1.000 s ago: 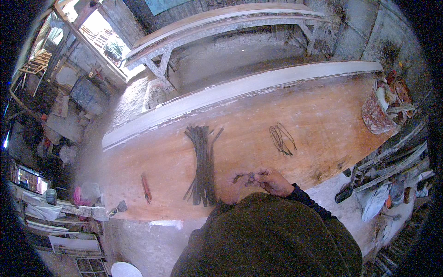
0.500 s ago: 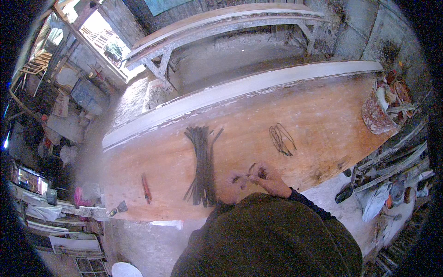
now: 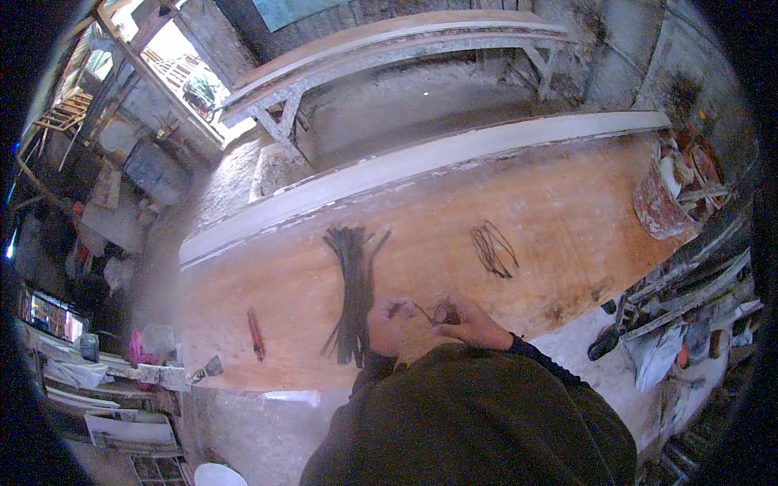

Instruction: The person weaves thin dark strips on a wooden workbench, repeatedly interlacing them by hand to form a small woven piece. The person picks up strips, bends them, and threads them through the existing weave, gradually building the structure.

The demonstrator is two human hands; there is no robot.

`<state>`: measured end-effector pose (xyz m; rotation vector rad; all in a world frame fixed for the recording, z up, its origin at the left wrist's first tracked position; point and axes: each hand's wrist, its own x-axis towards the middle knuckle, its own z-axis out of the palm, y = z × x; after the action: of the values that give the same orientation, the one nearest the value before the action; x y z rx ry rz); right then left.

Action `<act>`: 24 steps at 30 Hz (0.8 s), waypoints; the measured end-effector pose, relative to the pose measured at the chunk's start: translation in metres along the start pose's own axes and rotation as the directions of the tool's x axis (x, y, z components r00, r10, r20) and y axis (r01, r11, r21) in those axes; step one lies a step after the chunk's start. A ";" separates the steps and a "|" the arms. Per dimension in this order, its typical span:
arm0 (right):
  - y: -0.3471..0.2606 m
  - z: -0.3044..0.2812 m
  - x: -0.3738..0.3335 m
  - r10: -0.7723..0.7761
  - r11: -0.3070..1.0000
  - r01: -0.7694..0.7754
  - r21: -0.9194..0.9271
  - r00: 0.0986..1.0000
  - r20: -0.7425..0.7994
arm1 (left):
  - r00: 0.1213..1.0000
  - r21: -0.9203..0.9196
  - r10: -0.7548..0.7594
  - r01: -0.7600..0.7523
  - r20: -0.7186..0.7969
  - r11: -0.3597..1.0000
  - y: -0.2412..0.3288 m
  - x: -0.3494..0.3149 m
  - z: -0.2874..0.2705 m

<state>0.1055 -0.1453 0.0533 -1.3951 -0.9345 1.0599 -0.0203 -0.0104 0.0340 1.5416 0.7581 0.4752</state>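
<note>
Near the front edge of the wooden table, my left hand [image 3: 392,322] and my right hand [image 3: 466,321] are close together, with fingers closed. A thin dark strand [image 3: 423,313] stretches between their fingertips; its exact kind is too small to make out. Just left of my left hand lies a bundle of long dark flat strips [image 3: 354,283], fanned out at its far end. Loose loops of thin dark wire [image 3: 493,249] rest on the table beyond my right hand.
The tabletop [image 3: 438,219] has a white board along its far edge. A red-handled tool [image 3: 256,334] and a putty knife [image 3: 208,368] lie at the left. A stained bucket [image 3: 658,200] stands at the far right. Another long bench [image 3: 389,40] is behind.
My left hand has moved left, away from my right hand, and the dark strand now shows between them. The right hand stays almost in place.
</note>
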 end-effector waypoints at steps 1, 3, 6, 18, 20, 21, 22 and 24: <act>0.004 -0.002 0.001 0.011 0.996 -0.007 -0.093 0.999 0.036 | 0.993 0.186 0.044 -0.063 0.106 0.981 -0.007 0.000 0.001; 0.016 -0.007 0.002 0.049 0.962 -0.022 -0.273 0.994 0.094 | 0.949 0.363 0.023 -0.143 0.314 0.921 -0.020 0.003 0.009; 0.018 -0.003 0.003 0.022 0.996 -0.020 0.091 1.000 -0.017 | 0.853 0.155 -0.077 -0.004 0.517 0.988 -0.032 0.008 0.019; 0.025 -0.015 0.001 0.140 0.990 -0.136 0.037 0.913 -0.383 | 0.938 0.328 -0.049 -0.071 0.344 0.942 -0.062 0.004 0.006; 0.016 -0.021 -0.001 0.134 0.990 -0.109 0.091 0.929 -0.345 | 0.949 0.274 -0.024 -0.067 0.314 0.959 -0.022 -0.003 0.002; 0.009 -0.022 -0.003 0.130 0.988 -0.096 0.118 0.936 -0.326 | 0.954 0.247 -0.011 -0.066 0.299 0.967 -0.010 -0.006 0.001; 0.006 -0.022 -0.005 0.120 0.977 -0.059 0.206 0.946 -0.301 | 0.969 0.290 -0.074 0.002 0.237 0.957 -0.023 -0.004 0.004; -0.001 -0.018 -0.008 0.091 0.927 0.011 0.375 0.963 -0.254 | 0.978 0.297 -0.157 0.110 0.139 0.948 -0.054 0.001 0.011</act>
<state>0.1210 -0.1578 0.0547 -1.2020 -0.4765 0.9889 -0.0217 -0.0185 -0.0203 1.7608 0.8261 0.1387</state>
